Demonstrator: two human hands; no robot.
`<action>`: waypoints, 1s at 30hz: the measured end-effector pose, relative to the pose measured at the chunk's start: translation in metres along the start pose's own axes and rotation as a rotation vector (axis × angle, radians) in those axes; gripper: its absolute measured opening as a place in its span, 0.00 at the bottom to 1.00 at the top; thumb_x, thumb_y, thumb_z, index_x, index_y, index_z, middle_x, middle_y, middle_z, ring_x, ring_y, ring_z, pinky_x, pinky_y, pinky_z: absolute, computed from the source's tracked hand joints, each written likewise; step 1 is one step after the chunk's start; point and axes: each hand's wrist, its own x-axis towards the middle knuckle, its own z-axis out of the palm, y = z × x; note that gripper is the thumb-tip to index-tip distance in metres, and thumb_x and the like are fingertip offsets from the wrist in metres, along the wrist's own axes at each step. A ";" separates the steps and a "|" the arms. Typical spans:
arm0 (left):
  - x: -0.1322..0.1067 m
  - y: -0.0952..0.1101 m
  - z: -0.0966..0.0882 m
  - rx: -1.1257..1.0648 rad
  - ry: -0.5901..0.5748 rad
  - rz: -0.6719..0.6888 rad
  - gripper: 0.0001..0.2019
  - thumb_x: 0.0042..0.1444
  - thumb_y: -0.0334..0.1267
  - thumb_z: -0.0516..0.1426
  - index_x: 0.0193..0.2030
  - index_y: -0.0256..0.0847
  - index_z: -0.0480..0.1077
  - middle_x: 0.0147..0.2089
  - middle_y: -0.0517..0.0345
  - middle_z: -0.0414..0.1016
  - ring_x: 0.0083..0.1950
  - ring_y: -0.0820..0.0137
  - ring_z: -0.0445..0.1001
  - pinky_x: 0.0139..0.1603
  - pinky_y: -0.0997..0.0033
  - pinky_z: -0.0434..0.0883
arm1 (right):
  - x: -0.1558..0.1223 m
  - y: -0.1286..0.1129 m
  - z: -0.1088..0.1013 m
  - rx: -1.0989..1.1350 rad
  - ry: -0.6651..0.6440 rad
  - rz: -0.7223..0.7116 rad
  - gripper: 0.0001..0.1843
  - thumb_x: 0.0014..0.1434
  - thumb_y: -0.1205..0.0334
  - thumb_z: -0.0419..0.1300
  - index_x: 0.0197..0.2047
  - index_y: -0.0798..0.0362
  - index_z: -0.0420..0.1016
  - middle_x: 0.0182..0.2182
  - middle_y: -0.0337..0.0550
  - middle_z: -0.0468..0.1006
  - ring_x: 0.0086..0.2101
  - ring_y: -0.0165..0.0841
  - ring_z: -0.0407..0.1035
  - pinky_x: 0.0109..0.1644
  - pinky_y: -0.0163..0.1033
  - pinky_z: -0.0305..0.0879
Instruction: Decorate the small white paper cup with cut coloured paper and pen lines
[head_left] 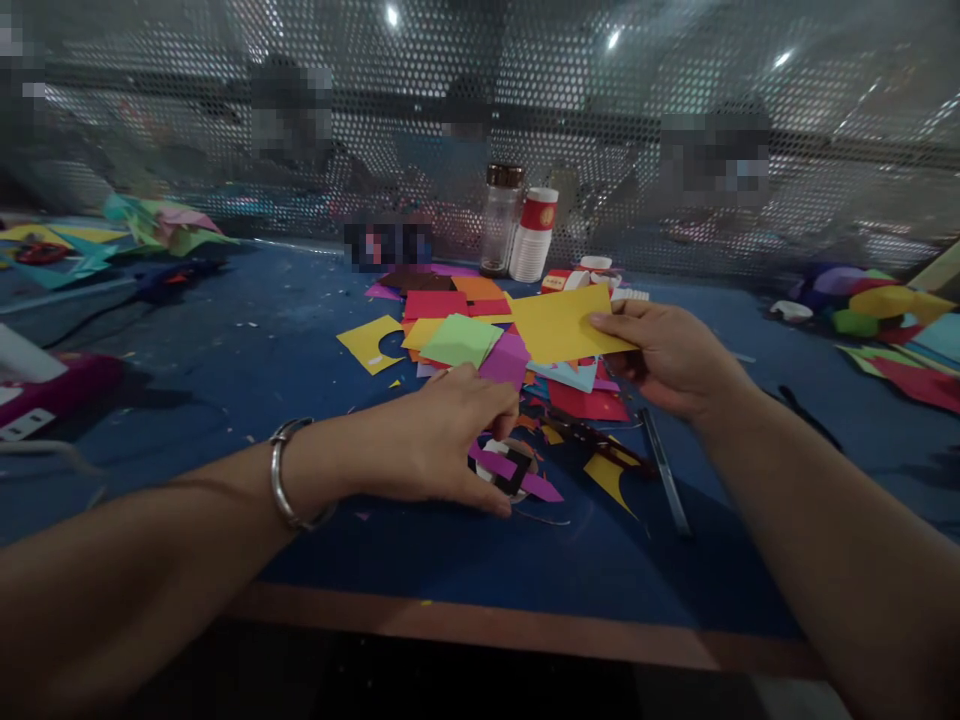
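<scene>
My right hand [664, 350] pinches a sheet of yellow paper [566, 325] by its right edge and holds it up over a heap of coloured paper. Lower down, my left hand [450, 435] reaches over the table with thumb and forefinger apart. Just beyond those fingertips lies a small round piece with purple paper strips [544, 487] across a black and white middle; whether I touch it is unclear. A green sheet [457, 342] tops the heap near my left knuckles. Dark scissors [611, 443] and a pen-like stick [666, 475] lie below my right hand.
A glass jar [499, 225] and stacked paper cups [534, 240] stand at the back, before a perforated metal screen [420, 185]. Far left sits a purple power strip [67, 390]. Coloured paper crafts [885, 300] lie at right. The table's front edge [487, 625] runs close to me.
</scene>
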 end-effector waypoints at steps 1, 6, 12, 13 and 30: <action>0.001 -0.001 0.000 -0.006 0.001 -0.006 0.22 0.44 0.49 0.72 0.37 0.47 0.65 0.43 0.55 0.73 0.47 0.57 0.69 0.41 0.63 0.63 | -0.001 -0.001 0.000 0.000 -0.010 0.008 0.14 0.56 0.64 0.66 0.27 0.49 0.64 0.20 0.34 0.68 0.17 0.23 0.55 0.18 0.32 0.49; 0.003 -0.003 -0.004 -0.095 0.079 -0.072 0.23 0.47 0.48 0.69 0.40 0.47 0.60 0.43 0.54 0.76 0.42 0.60 0.73 0.37 0.62 0.65 | -0.004 -0.004 0.002 0.011 -0.062 0.050 0.11 0.56 0.63 0.68 0.28 0.50 0.68 0.24 0.36 0.72 0.19 0.24 0.58 0.19 0.32 0.50; 0.005 -0.017 -0.006 -0.384 0.292 -0.059 0.42 0.48 0.45 0.70 0.64 0.51 0.51 0.50 0.51 0.77 0.49 0.59 0.79 0.46 0.62 0.74 | -0.007 -0.004 0.004 0.011 -0.119 0.081 0.09 0.56 0.61 0.70 0.30 0.51 0.73 0.26 0.39 0.74 0.20 0.25 0.58 0.19 0.33 0.50; 0.006 -0.019 -0.007 -0.394 0.309 -0.065 0.46 0.48 0.44 0.70 0.68 0.51 0.47 0.49 0.51 0.77 0.48 0.59 0.80 0.46 0.61 0.75 | -0.008 -0.004 0.004 0.014 -0.125 0.084 0.10 0.57 0.61 0.69 0.30 0.51 0.72 0.27 0.39 0.74 0.20 0.24 0.58 0.19 0.33 0.50; 0.009 -0.009 -0.003 -0.203 0.444 0.006 0.25 0.53 0.41 0.68 0.58 0.45 0.73 0.51 0.54 0.79 0.46 0.64 0.77 0.48 0.64 0.73 | -0.020 0.004 0.029 0.054 -0.120 0.060 0.17 0.48 0.59 0.76 0.27 0.53 0.71 0.19 0.31 0.69 0.15 0.20 0.57 0.16 0.30 0.48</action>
